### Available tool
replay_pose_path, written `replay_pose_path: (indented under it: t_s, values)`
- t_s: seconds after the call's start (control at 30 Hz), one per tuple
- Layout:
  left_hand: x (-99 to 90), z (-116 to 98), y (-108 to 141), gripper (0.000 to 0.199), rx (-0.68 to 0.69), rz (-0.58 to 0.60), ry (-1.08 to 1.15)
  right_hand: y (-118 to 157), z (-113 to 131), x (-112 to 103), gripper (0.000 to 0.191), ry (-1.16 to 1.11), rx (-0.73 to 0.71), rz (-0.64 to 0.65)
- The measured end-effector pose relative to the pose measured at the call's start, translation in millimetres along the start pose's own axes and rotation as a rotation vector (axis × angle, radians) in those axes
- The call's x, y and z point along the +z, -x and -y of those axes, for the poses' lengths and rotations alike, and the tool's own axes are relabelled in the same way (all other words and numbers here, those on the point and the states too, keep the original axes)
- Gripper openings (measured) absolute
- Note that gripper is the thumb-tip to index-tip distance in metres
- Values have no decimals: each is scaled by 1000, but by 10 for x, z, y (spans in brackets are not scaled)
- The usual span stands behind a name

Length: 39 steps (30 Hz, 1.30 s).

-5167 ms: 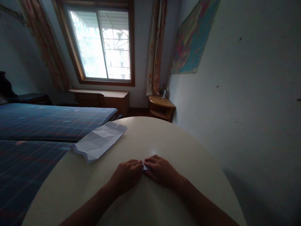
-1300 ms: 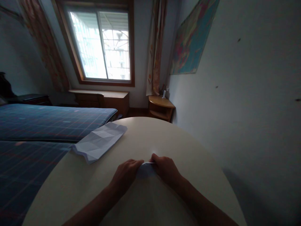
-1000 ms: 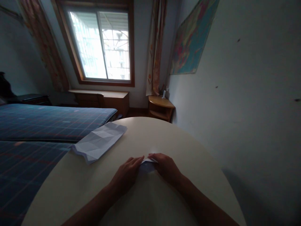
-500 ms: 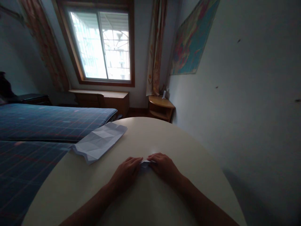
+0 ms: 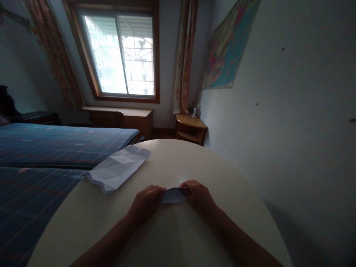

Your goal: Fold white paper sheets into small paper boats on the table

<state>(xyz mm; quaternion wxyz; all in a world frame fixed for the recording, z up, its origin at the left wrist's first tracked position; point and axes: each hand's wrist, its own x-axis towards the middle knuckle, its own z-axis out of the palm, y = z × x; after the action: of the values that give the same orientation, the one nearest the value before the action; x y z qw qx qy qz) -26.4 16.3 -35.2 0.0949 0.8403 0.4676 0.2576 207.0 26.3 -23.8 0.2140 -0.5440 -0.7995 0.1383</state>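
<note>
A small folded piece of white paper [image 5: 174, 196] is held between my two hands, low over the near middle of the round table [image 5: 178, 230]. My left hand [image 5: 148, 200] is closed on its left end, and my right hand [image 5: 197, 194] is closed on its right end. Between the hands the paper's near face shows in shade, with a slightly bowed upper edge. Its ends are hidden under my fingers.
A larger creased sheet of white paper [image 5: 119, 167] lies at the table's far left edge. Beyond it is a bed with a blue plaid mattress [image 5: 63, 144]. A white wall [image 5: 292, 148] rises to the right, and a wooden corner shelf [image 5: 190, 121] stands behind the table.
My hands have moved apart, the left one to the left and the right one slightly to the right. More of the folded paper's near face now shows between them.
</note>
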Motion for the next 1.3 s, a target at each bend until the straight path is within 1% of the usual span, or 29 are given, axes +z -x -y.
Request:
replay_pose_path:
  t_s: [0.13, 0.2, 0.27, 0.33, 0.43, 0.47, 0.57, 0.6, 0.63, 0.7, 0.73, 0.8, 0.87, 1.0, 1.1, 1.17, 1.23, 1.3]
  values:
    - [35, 102, -5, 24, 3, -54, -1, -3, -11, -27, 23, 6, 24, 9]
    - [7, 134, -6, 27, 46, -60, 8, -3, -24, -51, 24, -16, 31, 5]
    - [-61, 144, -6, 30, 159, -21, 10, -3, -49, -74, 23, -50, 39, -4]
    - [-147, 135, -4, 28, 291, 46, -17, -4, -84, -91, 22, -87, 45, -11]
    - [-244, 106, 6, 18, 361, 108, -75, -10, -138, -98, 21, -144, 36, -10]
    - [-260, 98, 11, 18, 368, 118, -90, -12, -153, -95, 21, -157, 35, -10]
    - [-269, 88, 24, 38, 399, 146, -127, -14, -179, -88, 21, -182, 55, -17]
    - [-267, 90, 27, 41, 409, 151, -143, -13, -183, -89, 21, -193, 65, -16]
    - [-265, 95, 27, 38, 418, 151, -160, -11, -186, -92, 21, -206, 72, -12]
    - [-270, 113, 22, 25, 443, 143, -197, -6, -192, -104, 22, -242, 72, 10]
    - [-278, 125, 17, 23, 458, 133, -210, -4, -194, -112, 23, -259, 70, 19]
    - [-300, 156, 2, 24, 483, 116, -205, 0, -200, -128, 23, -286, 63, 24]
    - [-324, 196, -14, 23, 485, 92, -161, 3, -201, -143, 22, -308, 53, 26]
    - [-343, 275, -26, 21, 446, 19, -91, 12, -181, -173, 22, -332, 1, 69]
    - [-330, 293, -19, 18, 421, -31, -34, 19, -163, -193, 18, -329, -50, 86]
    - [-315, 285, -15, 15, 424, -43, 10, 19, -162, -199, 17, -324, -68, 87]
    - [-297, 273, -13, 14, 424, -57, 55, 16, -169, -199, 17, -334, -54, 75]
    - [-271, 272, -11, 14, 404, -99, 86, 11, -180, -197, 20, -376, -29, 68]
